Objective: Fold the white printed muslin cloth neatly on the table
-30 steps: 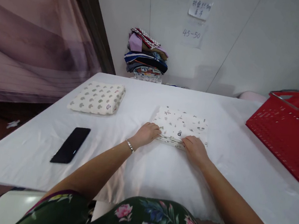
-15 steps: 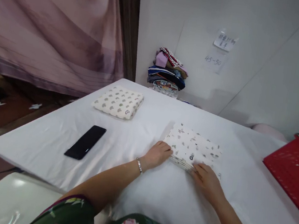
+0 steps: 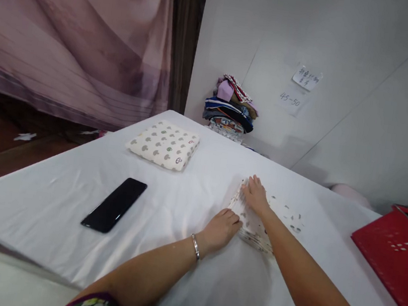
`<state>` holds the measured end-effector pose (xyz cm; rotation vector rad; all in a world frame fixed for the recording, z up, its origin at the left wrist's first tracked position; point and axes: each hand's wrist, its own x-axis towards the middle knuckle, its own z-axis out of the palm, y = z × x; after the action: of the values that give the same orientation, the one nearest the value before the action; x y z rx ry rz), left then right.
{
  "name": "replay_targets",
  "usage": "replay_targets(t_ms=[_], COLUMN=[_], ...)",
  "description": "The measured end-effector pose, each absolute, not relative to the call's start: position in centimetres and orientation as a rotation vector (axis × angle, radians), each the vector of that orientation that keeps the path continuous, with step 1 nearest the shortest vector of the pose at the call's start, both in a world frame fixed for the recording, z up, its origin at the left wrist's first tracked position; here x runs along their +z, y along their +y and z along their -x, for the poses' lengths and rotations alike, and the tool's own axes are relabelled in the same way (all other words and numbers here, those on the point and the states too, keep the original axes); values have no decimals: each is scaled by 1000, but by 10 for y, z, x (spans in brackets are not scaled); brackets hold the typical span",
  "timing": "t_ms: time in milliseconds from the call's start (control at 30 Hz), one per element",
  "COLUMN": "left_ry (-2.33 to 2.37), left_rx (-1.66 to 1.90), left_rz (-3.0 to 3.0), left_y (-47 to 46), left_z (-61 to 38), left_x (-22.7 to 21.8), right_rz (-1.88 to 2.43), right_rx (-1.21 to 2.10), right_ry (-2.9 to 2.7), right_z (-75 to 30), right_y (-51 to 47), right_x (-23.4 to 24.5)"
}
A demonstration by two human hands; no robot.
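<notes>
A folded white cloth with small dark prints (image 3: 285, 219) lies on the white table (image 3: 189, 206) in front of me. My left hand (image 3: 221, 228), a bracelet at its wrist, rests at the cloth's near left corner with its fingers curled against the edge. My right hand (image 3: 255, 195) lies flat on the cloth's far left part, fingers stretched out, and my forearm crosses over the cloth. Another folded cloth with grey prints (image 3: 163, 143) sits at the table's far left.
A black phone (image 3: 114, 204) lies on the table to my left. A red plastic basket (image 3: 396, 258) stands at the right edge. A pile of folded coloured fabrics (image 3: 230, 107) sits against the white wall, below two paper notes. A pink curtain hangs left.
My right hand has moved from the cloth's near edge across to its far left part. My left hand stays at the near left corner. The view has turned left.
</notes>
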<state>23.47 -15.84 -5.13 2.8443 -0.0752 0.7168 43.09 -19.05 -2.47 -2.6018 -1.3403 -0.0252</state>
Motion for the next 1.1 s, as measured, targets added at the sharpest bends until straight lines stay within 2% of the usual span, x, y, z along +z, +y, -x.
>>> replay_targets(t_ms=[267,567,733,933,1033,1100], left_ry=[-42,-25,-20,-20,-7,-4], left_rx=[628,572,533,504,543,562], left_rz=[-2799,-2762,-2763,-2724,-2691,-2676], left_y=[-164,-164,-162,-158,-157,-156], left_z=[-235,-234,-231,-230,-232,-233], left_x=[-49,-43,-40,-40,-40,-41], right_rz=[2767,2784,2741,2731,2841,2878], right_rx=[22,66,184,-47,-115,-49], right_ry=[-1270,-1280,-1229,-1154,-985,-833], right_z=[-443,-443,-446,-462,-470,-471], right_y=[-182,-179,-185,-267,-323,-351], right_x=[-57,-51,-33,-10,-16,-27])
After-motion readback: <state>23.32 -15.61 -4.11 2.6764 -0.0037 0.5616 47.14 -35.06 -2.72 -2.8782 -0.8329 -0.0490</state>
